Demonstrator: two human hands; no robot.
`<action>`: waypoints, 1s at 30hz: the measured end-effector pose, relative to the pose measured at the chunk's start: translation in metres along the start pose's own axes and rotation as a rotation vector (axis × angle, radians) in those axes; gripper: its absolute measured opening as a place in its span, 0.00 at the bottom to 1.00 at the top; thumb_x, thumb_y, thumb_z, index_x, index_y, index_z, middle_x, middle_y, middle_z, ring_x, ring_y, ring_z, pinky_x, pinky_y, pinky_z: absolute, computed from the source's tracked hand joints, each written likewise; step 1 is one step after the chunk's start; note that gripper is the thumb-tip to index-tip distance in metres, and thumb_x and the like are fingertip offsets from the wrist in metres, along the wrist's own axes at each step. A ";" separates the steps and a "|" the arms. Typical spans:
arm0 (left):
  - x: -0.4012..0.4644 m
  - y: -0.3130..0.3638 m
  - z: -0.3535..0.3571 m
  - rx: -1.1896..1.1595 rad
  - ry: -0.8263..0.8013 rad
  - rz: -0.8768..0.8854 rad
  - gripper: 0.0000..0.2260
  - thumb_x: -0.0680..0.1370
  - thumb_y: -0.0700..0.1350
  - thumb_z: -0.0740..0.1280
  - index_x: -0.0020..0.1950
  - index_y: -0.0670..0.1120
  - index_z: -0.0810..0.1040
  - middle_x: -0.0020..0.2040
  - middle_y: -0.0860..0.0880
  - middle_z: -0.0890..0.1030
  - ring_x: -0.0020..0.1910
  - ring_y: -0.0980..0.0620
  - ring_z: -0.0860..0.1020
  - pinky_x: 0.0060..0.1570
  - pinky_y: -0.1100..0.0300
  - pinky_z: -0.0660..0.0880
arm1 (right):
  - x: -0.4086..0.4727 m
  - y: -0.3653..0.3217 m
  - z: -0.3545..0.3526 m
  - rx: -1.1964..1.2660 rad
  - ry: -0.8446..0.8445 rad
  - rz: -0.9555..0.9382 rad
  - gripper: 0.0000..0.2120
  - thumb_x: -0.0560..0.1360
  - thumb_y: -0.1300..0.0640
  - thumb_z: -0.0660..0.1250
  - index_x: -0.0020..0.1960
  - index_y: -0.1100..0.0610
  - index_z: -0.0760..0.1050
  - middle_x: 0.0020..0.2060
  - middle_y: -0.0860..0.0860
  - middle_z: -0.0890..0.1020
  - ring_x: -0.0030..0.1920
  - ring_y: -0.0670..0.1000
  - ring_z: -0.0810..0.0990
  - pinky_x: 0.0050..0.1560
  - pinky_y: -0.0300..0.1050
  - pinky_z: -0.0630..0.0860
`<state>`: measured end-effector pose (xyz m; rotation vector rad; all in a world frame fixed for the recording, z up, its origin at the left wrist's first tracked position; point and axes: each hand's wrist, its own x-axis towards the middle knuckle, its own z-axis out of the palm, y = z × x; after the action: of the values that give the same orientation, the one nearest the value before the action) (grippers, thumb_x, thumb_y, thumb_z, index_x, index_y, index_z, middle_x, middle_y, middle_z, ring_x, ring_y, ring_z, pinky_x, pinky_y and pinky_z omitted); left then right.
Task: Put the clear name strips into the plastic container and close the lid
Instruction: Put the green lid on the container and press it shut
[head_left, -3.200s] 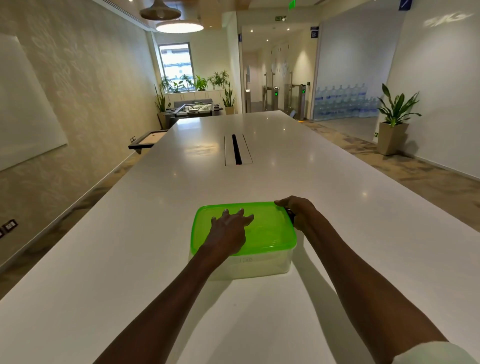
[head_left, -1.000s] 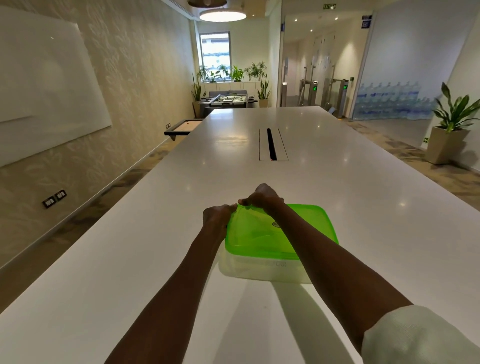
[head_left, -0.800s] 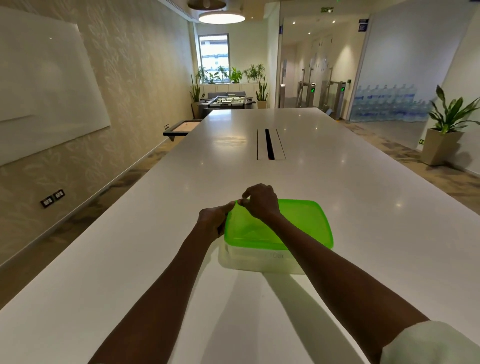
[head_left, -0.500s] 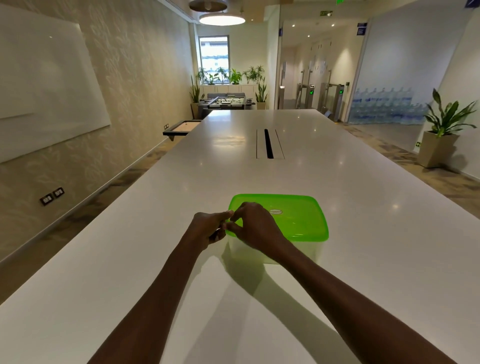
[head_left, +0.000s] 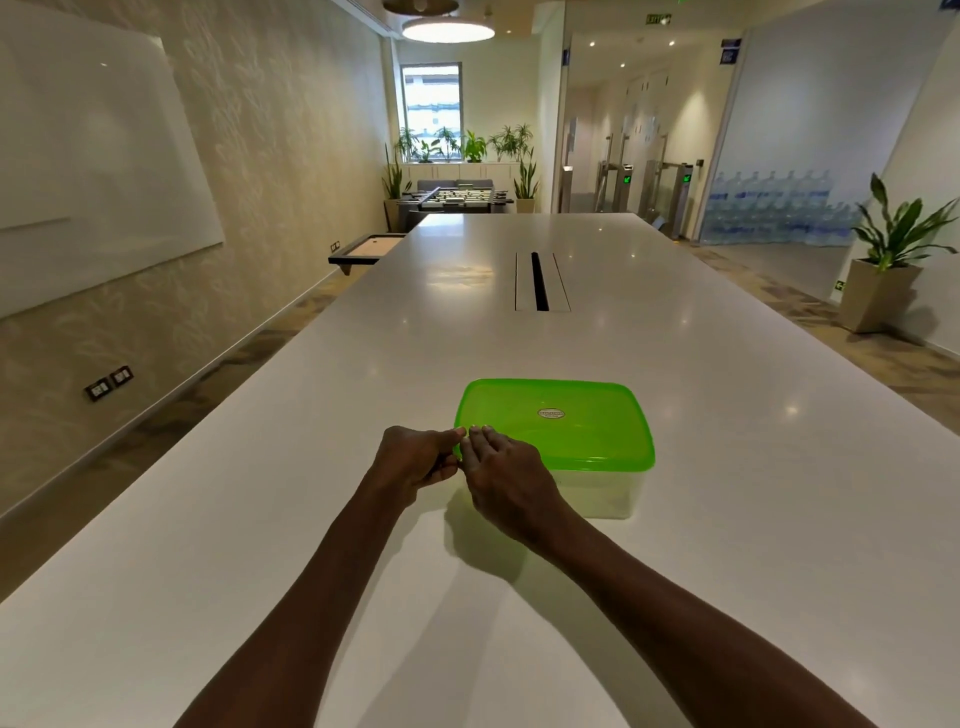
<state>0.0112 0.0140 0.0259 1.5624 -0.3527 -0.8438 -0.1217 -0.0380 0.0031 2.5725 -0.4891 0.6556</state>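
Head view, item one: plastic container (head_left: 597, 488), clear-walled, standing on the white worktop (head_left: 727, 519) with its green lid (head_left: 561, 421) lying flat on top; any name strips inside cannot be made out through the cloudy wall, and its near-left corner is hidden behind the hands. Item two: left hand (head_left: 415, 460), fingers curled at the lid's near-left edge, thumb on the rim, though whether it truly pinches the rim is hard to tell; right hand (head_left: 506, 480) just beside it, touching, fingers straight and resting on the lid's corner. Item three: cable slot (head_left: 539, 280) further along the worktop, well apart from the container.
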 end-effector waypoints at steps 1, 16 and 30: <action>0.001 0.001 0.001 0.021 0.013 0.001 0.10 0.70 0.40 0.75 0.35 0.38 0.77 0.25 0.45 0.77 0.20 0.55 0.76 0.23 0.64 0.77 | 0.000 0.000 0.002 -0.028 0.005 -0.010 0.22 0.62 0.57 0.75 0.54 0.63 0.83 0.49 0.60 0.86 0.49 0.56 0.86 0.47 0.46 0.83; -0.026 0.009 0.022 0.791 0.291 0.500 0.23 0.69 0.50 0.75 0.62 0.42 0.78 0.57 0.42 0.82 0.57 0.43 0.79 0.58 0.53 0.73 | -0.047 0.037 -0.001 0.266 0.211 0.159 0.19 0.72 0.53 0.73 0.59 0.62 0.81 0.58 0.58 0.83 0.59 0.57 0.82 0.59 0.50 0.78; -0.063 -0.027 0.150 0.797 -0.389 1.070 0.23 0.69 0.43 0.75 0.64 0.45 0.78 0.63 0.47 0.79 0.66 0.55 0.74 0.70 0.59 0.68 | -0.101 0.132 -0.033 1.558 0.120 1.416 0.19 0.68 0.60 0.77 0.24 0.60 0.72 0.21 0.57 0.75 0.26 0.54 0.75 0.37 0.50 0.78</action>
<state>-0.1416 -0.0485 0.0238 1.5507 -1.7833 -0.1088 -0.2743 -0.1099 0.0193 2.7621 -2.6617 2.3061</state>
